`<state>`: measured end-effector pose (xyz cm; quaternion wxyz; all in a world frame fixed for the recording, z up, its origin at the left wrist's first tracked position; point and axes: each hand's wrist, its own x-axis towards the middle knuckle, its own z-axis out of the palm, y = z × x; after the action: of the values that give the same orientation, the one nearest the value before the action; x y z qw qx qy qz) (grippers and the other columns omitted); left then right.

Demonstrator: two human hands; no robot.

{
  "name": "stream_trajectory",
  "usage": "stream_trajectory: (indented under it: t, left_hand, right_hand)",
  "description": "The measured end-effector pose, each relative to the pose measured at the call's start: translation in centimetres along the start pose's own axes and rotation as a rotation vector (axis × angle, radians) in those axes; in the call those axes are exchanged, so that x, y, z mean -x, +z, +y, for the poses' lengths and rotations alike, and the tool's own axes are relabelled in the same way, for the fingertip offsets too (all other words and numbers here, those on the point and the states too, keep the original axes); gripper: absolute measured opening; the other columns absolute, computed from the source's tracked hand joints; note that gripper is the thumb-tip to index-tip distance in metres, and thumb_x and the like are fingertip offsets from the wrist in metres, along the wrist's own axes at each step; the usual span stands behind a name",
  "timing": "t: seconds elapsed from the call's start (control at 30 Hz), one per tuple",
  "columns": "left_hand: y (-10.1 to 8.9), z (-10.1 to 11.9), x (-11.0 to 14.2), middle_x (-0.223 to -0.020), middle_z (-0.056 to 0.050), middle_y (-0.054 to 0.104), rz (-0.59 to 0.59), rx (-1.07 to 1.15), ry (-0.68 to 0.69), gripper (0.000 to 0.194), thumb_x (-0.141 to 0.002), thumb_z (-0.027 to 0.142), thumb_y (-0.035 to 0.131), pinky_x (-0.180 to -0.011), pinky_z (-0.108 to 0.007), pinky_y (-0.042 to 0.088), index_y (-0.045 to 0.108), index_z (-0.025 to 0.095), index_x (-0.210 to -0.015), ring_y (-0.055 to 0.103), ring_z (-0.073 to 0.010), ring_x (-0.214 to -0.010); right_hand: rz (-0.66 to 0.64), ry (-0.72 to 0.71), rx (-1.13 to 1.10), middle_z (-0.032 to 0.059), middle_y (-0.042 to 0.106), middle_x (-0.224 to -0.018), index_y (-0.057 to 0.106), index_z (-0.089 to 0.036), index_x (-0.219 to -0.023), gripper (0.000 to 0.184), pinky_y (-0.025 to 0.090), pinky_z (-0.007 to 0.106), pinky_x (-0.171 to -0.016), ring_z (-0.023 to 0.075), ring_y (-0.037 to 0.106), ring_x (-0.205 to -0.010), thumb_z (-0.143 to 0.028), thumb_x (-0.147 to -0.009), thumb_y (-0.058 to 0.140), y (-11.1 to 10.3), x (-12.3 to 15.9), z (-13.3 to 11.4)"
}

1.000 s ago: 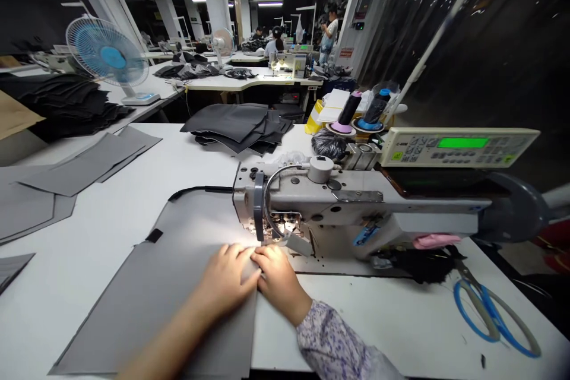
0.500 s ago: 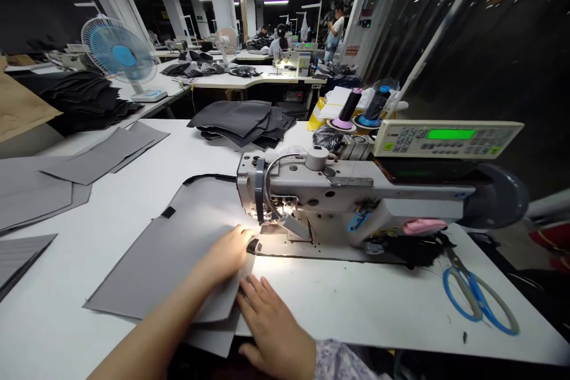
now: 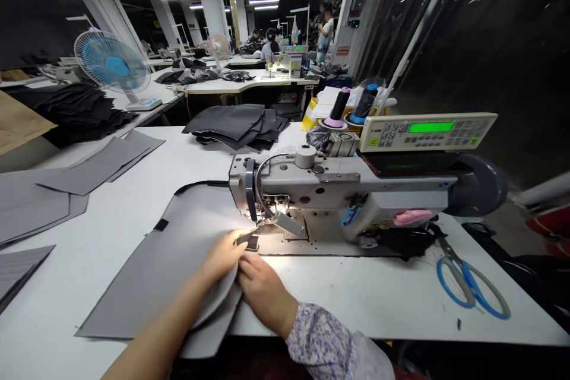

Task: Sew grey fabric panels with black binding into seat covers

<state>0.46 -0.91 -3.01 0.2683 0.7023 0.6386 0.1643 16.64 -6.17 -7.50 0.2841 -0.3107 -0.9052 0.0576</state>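
A large grey fabric panel [image 3: 178, 261] with dark edging lies on the white table, its inner edge running up to the sewing machine [image 3: 294, 184]. My left hand [image 3: 225, 255] is closed on that edge just in front of the lit needle area, beside a small black strip [image 3: 246, 238]. Close below it, my right hand [image 3: 265, 288] has its fingers bent together on the panel's right edge, which curls up there. A second grey layer [image 3: 214, 332] shows underneath. My fingertips partly hide the edge. A black patch [image 3: 161, 225] sits on the panel's far-left edge.
Blue-handled scissors [image 3: 472, 285] lie at the right. Behind the machine stand thread cones [image 3: 341, 105] and a control panel [image 3: 430, 130]. Dark cut pieces [image 3: 236, 122] are stacked at the back, grey pieces [image 3: 98, 160] at the left. A fan [image 3: 113, 68] stands farther off.
My right hand has gone from lying flat with spread fingers to gripping the panel's edge, which now curls up. My left hand stays near the needle. The view has shifted slightly.
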Motion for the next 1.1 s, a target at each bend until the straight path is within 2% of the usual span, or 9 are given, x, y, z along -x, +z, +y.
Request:
stream_trajectory:
  t: [0.07,0.13,0.23,0.37,0.47,0.6,0.73,0.9,1.1]
  left_hand:
    - [-0.5,-0.2,-0.4,-0.126,-0.008,0.072,-0.044,0.102,-0.021,0.042,-0.087,0.024,0.051,-0.101,-0.037,0.053,0.067,0.020,-0.125,0.067,-0.0246,-0.116]
    - [-0.8,0.0,-0.7,-0.126,-0.006,0.072,-0.064,0.124,-0.001,0.044,-0.086,0.023,0.049,-0.100,-0.036,0.054,0.068,0.022,-0.126,0.067,-0.0239,-0.115]
    - [-0.6,0.8,-0.6,-0.129,-0.007,0.071,-0.074,-0.008,0.051,0.049,-0.083,0.017,0.048,-0.103,-0.038,0.052,0.068,0.023,-0.128,0.066,-0.0252,-0.118]
    - [-0.3,1.8,-0.4,-0.137,-0.008,0.066,-0.075,-0.180,0.055,0.057,-0.083,0.015,0.047,-0.107,-0.042,0.050,0.064,0.023,-0.137,0.064,-0.0278,-0.123]
    - [-0.6,1.9,-0.6,-0.139,-0.008,0.065,-0.094,-0.159,0.086,0.058,-0.082,0.015,0.045,-0.111,-0.041,0.047,0.063,0.019,-0.138,0.062,-0.0264,-0.126]
    - [-1.3,1.7,-1.1,-0.137,-0.006,0.065,-0.140,-0.085,0.122,0.059,-0.079,0.012,0.044,-0.113,-0.038,0.046,0.066,0.018,-0.134,0.062,-0.0239,-0.127]
    - [-1.6,1.4,-1.2,-0.137,-0.005,0.066,-0.138,-0.028,0.144,0.059,-0.079,0.012,0.047,-0.113,-0.040,0.047,0.066,0.022,-0.134,0.063,-0.0239,-0.125]
    - [-1.5,0.8,-1.1,-0.141,-0.007,0.062,-0.146,-0.059,0.141,0.059,-0.082,0.013,0.044,-0.115,-0.042,0.044,0.063,0.019,-0.137,0.060,-0.0239,-0.129]
    - [-1.3,0.6,-1.3,-0.140,-0.005,0.064,-0.156,-0.046,0.128,0.062,-0.077,0.011,0.047,-0.115,-0.042,0.044,0.065,0.022,-0.135,0.060,-0.0237,-0.129]
  right_hand:
    - [0.077,0.044,0.058,0.0152,0.063,-0.132,0.063,-0.006,-0.125,0.034,0.047,0.046,-0.108,0.0289,0.053,-0.125,-0.008,-0.094,0.052,0.4,0.0,1.1]
    - [0.090,0.080,0.078,0.0156,0.059,-0.139,0.059,-0.004,-0.133,0.041,0.044,0.049,-0.112,0.0308,0.050,-0.130,-0.007,-0.092,0.054,0.7,-0.1,1.7]
    - [0.049,0.121,0.072,0.0161,0.061,-0.136,0.060,-0.004,-0.131,0.041,0.046,0.048,-0.109,0.0296,0.053,-0.125,-0.004,-0.091,0.057,0.6,-0.2,1.7]
    - [0.012,0.132,0.064,0.0167,0.067,-0.122,0.065,-0.004,-0.121,0.029,0.055,0.041,-0.097,0.0253,0.060,-0.103,-0.003,-0.095,0.053,-0.6,-0.4,1.2]
    - [0.016,0.156,0.035,0.0149,0.068,-0.119,0.066,-0.008,-0.119,0.026,0.057,0.038,-0.091,0.0232,0.061,-0.101,-0.007,-0.100,0.049,-0.8,-0.8,1.7]
    - [0.036,0.195,0.041,0.0135,0.068,-0.120,0.068,-0.012,-0.119,0.027,0.056,0.038,-0.094,0.0225,0.062,-0.104,-0.009,-0.101,0.047,-0.4,-1.6,2.8]
    - [0.054,0.205,0.048,0.0132,0.068,-0.121,0.068,-0.010,-0.118,0.027,0.055,0.037,-0.097,0.0226,0.061,-0.105,-0.009,-0.101,0.047,-0.3,-2.1,3.3]
    - [0.070,0.212,0.039,0.0126,0.069,-0.118,0.068,-0.007,-0.118,0.026,0.054,0.035,-0.099,0.0230,0.061,-0.105,-0.008,-0.100,0.049,-0.5,-2.5,3.6]
    - [0.068,0.211,0.027,0.0118,0.069,-0.119,0.067,-0.012,-0.122,0.028,0.054,0.038,-0.102,0.0228,0.061,-0.108,-0.009,-0.100,0.049,-0.2,-2.7,3.7]
